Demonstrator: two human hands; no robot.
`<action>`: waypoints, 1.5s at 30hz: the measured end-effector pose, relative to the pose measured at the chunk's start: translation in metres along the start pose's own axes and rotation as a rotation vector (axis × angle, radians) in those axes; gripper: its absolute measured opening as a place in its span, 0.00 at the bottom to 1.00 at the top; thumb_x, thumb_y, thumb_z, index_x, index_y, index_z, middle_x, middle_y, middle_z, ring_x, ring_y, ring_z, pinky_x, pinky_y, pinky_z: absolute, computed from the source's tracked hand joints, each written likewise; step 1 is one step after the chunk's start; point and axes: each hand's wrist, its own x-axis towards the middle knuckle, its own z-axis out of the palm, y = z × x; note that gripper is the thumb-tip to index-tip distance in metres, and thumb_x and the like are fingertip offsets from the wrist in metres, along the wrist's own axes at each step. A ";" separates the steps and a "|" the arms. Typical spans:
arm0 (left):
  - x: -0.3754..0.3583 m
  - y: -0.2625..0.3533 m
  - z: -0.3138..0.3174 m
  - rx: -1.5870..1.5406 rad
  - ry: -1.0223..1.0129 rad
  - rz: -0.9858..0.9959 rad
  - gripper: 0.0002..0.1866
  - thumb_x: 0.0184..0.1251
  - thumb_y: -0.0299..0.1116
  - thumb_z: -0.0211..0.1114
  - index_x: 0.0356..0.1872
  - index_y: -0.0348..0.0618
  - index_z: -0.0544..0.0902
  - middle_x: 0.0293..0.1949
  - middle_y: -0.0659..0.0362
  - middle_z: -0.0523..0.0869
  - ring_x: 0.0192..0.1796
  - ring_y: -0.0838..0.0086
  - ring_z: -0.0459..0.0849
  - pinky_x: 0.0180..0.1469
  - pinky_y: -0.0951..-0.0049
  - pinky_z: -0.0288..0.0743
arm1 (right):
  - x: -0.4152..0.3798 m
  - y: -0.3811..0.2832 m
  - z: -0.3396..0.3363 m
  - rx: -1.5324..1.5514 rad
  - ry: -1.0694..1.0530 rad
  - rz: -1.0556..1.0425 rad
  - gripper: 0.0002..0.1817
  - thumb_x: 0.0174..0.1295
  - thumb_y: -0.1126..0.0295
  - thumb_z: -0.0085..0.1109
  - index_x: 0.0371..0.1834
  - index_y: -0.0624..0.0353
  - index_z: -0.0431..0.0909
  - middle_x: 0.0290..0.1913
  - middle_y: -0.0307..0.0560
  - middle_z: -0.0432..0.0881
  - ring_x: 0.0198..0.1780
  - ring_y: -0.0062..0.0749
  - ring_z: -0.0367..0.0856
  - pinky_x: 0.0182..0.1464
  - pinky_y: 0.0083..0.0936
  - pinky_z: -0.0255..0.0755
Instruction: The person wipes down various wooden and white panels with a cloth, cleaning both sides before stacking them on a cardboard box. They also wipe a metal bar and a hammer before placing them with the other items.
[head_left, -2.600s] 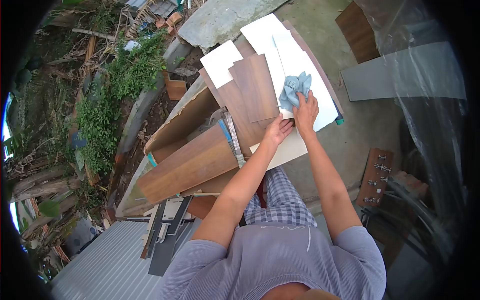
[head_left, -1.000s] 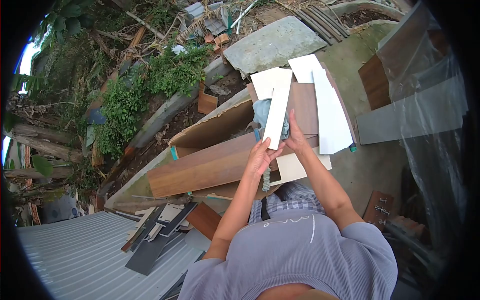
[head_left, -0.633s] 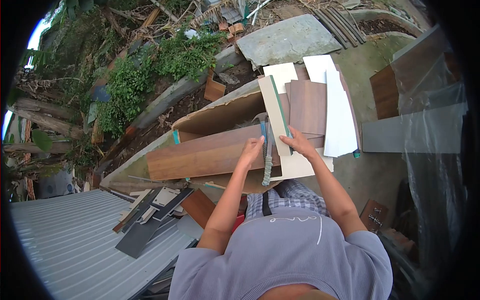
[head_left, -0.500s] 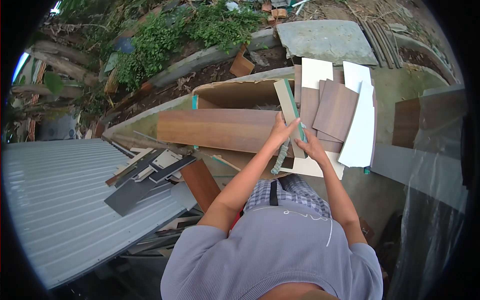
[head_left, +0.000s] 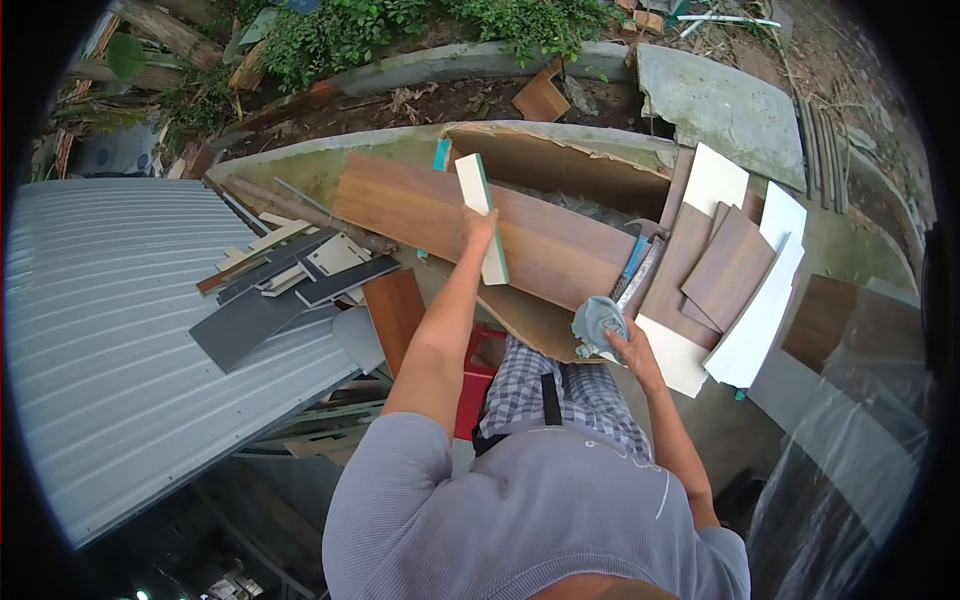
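Note:
My left hand grips a narrow cream block with a green edge, which stands over the long brown wooden board. The board lies across an open cardboard box. In my right hand is a crumpled grey-green cloth, near the board's right end. A hammer with a blue part and a metal saw-like strip rest between the board's end and the stacked panels.
Brown and white panels are stacked at the right. Dark and pale offcuts lie on a corrugated metal sheet at the left. A red stool stands by my legs. A concrete slab lies beyond.
My left hand has carried the cream block left, away from my right hand. The cloth is now in my right hand, and the hammer and metal strip have come into sight. The view has shifted.

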 end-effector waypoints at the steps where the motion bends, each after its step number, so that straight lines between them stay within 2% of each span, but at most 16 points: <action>1: 0.019 0.001 -0.017 0.088 -0.018 -0.027 0.33 0.47 0.37 0.68 0.50 0.32 0.63 0.47 0.39 0.74 0.51 0.49 0.74 0.53 0.57 0.68 | 0.002 0.010 -0.001 0.008 0.049 0.039 0.21 0.59 0.62 0.55 0.51 0.64 0.70 0.37 0.39 0.76 0.38 0.20 0.71 0.43 0.18 0.66; 6: 0.109 -0.029 -0.043 0.367 -0.065 -0.004 0.30 0.48 0.35 0.68 0.50 0.33 0.65 0.50 0.39 0.71 0.54 0.49 0.71 0.54 0.57 0.68 | 0.003 0.033 -0.006 -0.031 0.230 0.160 0.21 0.59 0.64 0.54 0.53 0.66 0.69 0.40 0.43 0.76 0.42 0.23 0.72 0.47 0.21 0.67; 7: 0.115 -0.030 -0.044 0.449 -0.042 0.019 0.29 0.48 0.35 0.68 0.49 0.33 0.65 0.50 0.40 0.70 0.54 0.49 0.70 0.54 0.57 0.68 | 0.002 0.034 -0.005 -0.030 0.283 0.165 0.23 0.59 0.61 0.54 0.52 0.65 0.69 0.40 0.42 0.76 0.42 0.23 0.72 0.46 0.21 0.67; 15: 0.141 -0.049 -0.040 0.673 -0.118 -0.009 0.29 0.49 0.36 0.68 0.51 0.38 0.67 0.52 0.43 0.69 0.54 0.50 0.70 0.54 0.59 0.70 | 0.006 0.029 0.019 -0.152 0.451 0.266 0.24 0.59 0.59 0.54 0.53 0.65 0.68 0.41 0.42 0.76 0.42 0.24 0.72 0.45 0.22 0.67; 17: 0.139 -0.050 -0.040 0.716 -0.097 0.017 0.30 0.49 0.37 0.69 0.52 0.39 0.67 0.51 0.44 0.70 0.54 0.50 0.70 0.54 0.58 0.70 | 0.002 0.035 0.028 -0.161 0.475 0.236 0.23 0.58 0.62 0.55 0.53 0.65 0.68 0.41 0.51 0.78 0.42 0.31 0.75 0.46 0.25 0.68; 21: 0.146 -0.073 -0.029 0.670 -0.043 0.168 0.38 0.48 0.38 0.69 0.59 0.39 0.59 0.51 0.40 0.69 0.54 0.47 0.70 0.54 0.54 0.68 | -0.013 0.037 0.028 -0.210 0.545 0.318 0.22 0.58 0.62 0.54 0.53 0.63 0.68 0.41 0.54 0.78 0.43 0.35 0.76 0.46 0.27 0.68; 23: 0.129 -0.050 -0.038 0.634 -0.050 0.108 0.40 0.48 0.37 0.69 0.60 0.37 0.57 0.51 0.37 0.68 0.53 0.44 0.69 0.55 0.52 0.66 | -0.023 0.031 0.028 -0.240 0.555 0.276 0.21 0.58 0.63 0.54 0.53 0.61 0.69 0.41 0.57 0.78 0.45 0.39 0.77 0.48 0.28 0.68; 24: 0.119 -0.046 -0.036 0.628 -0.058 0.127 0.40 0.48 0.37 0.69 0.60 0.37 0.57 0.51 0.37 0.68 0.53 0.44 0.69 0.55 0.52 0.66 | -0.030 0.043 0.024 -0.214 0.599 0.248 0.20 0.59 0.62 0.53 0.52 0.62 0.70 0.38 0.51 0.79 0.41 0.33 0.76 0.45 0.25 0.68; 26: 0.099 -0.037 -0.036 0.543 -0.025 0.134 0.41 0.49 0.37 0.69 0.61 0.36 0.56 0.51 0.36 0.67 0.53 0.42 0.68 0.55 0.52 0.65 | -0.046 0.043 0.016 -0.117 0.657 0.252 0.20 0.59 0.62 0.53 0.51 0.63 0.70 0.37 0.47 0.78 0.39 0.29 0.74 0.43 0.24 0.67; 30: 0.023 -0.020 -0.017 0.424 -0.197 0.114 0.35 0.53 0.41 0.64 0.59 0.34 0.62 0.57 0.37 0.65 0.59 0.44 0.64 0.61 0.55 0.59 | -0.076 0.056 -0.019 0.118 0.822 0.205 0.18 0.61 0.61 0.52 0.47 0.64 0.72 0.34 0.38 0.75 0.35 0.19 0.68 0.38 0.19 0.65; 33: -0.040 -0.043 0.033 0.184 -0.283 0.233 0.28 0.57 0.41 0.60 0.54 0.32 0.69 0.53 0.42 0.73 0.58 0.51 0.68 0.60 0.60 0.60 | -0.106 0.073 -0.058 0.112 0.993 0.152 0.18 0.61 0.60 0.51 0.46 0.64 0.71 0.35 0.39 0.75 0.35 0.20 0.68 0.37 0.19 0.64; 34: -0.082 -0.013 0.035 0.143 -0.341 0.249 0.26 0.58 0.40 0.60 0.52 0.32 0.70 0.53 0.41 0.73 0.56 0.54 0.71 0.58 0.62 0.63 | -0.114 0.076 -0.072 0.128 0.989 0.149 0.18 0.61 0.60 0.51 0.46 0.64 0.71 0.35 0.39 0.75 0.35 0.20 0.68 0.37 0.19 0.64; 38: -0.223 0.034 0.109 -0.153 -0.726 0.206 0.20 0.61 0.36 0.57 0.51 0.34 0.72 0.43 0.49 0.80 0.44 0.66 0.79 0.49 0.70 0.70 | -0.141 0.095 -0.147 0.068 1.325 -0.024 0.19 0.62 0.58 0.49 0.45 0.65 0.70 0.35 0.40 0.73 0.35 0.21 0.67 0.38 0.21 0.64; 39: -0.254 0.045 0.127 -0.210 -0.914 0.131 0.19 0.61 0.36 0.57 0.50 0.34 0.72 0.42 0.51 0.80 0.42 0.69 0.80 0.45 0.73 0.72 | -0.148 0.103 -0.160 0.111 1.351 -0.016 0.19 0.62 0.58 0.49 0.45 0.65 0.70 0.35 0.40 0.73 0.35 0.21 0.67 0.38 0.21 0.64; 42: -0.347 0.082 0.177 -0.208 -1.282 -0.143 0.25 0.63 0.40 0.57 0.56 0.36 0.66 0.49 0.52 0.75 0.49 0.66 0.78 0.50 0.68 0.70 | -0.180 0.127 -0.189 0.136 1.417 -0.058 0.19 0.62 0.58 0.48 0.45 0.65 0.70 0.35 0.42 0.74 0.36 0.23 0.68 0.39 0.23 0.64; 45: -0.408 0.086 0.238 -0.129 -1.378 -0.083 0.30 0.60 0.41 0.60 0.58 0.32 0.63 0.51 0.49 0.74 0.47 0.67 0.78 0.46 0.71 0.72 | -0.211 0.146 -0.198 0.083 1.378 0.050 0.20 0.62 0.59 0.49 0.46 0.66 0.70 0.37 0.44 0.75 0.38 0.26 0.70 0.42 0.24 0.65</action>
